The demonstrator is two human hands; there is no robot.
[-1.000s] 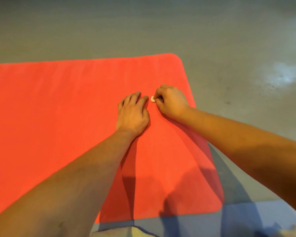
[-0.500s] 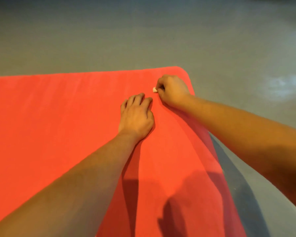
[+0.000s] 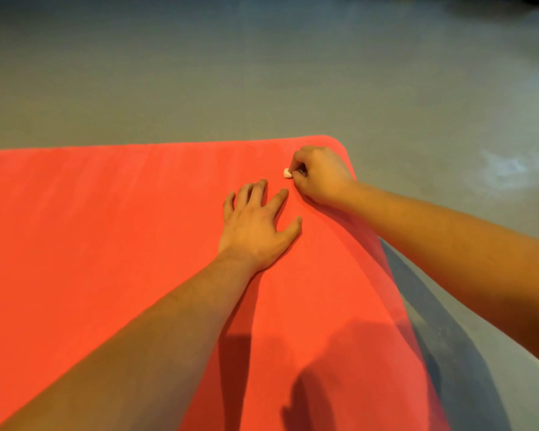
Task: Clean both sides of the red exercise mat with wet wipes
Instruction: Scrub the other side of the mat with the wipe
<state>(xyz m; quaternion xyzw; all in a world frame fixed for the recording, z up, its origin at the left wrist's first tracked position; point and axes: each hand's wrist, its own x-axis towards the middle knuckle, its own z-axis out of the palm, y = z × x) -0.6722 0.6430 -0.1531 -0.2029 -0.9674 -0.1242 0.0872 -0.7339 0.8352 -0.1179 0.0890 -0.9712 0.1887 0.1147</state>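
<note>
The red exercise mat (image 3: pixel 106 244) lies flat on a grey floor and fills the left and lower part of the view. Near its far right corner my right hand (image 3: pixel 319 175) is curled round a small balled white wet wipe (image 3: pixel 287 173), of which only a tip shows, held against the mat. My left hand (image 3: pixel 259 225) rests flat on the mat just below and left of it, fingers spread.
Grey concrete floor (image 3: pixel 262 73) surrounds the mat at the far side and on the right. A pale smudge (image 3: pixel 507 169) marks the floor to the right of the mat's corner. Shadows of my arms fall on the mat's near right part.
My right hand has slid with the wipe away from me toward the mat's far right corner. My left hand's fingers have spread apart. The view has tilted up, losing the mat's near edge.
</note>
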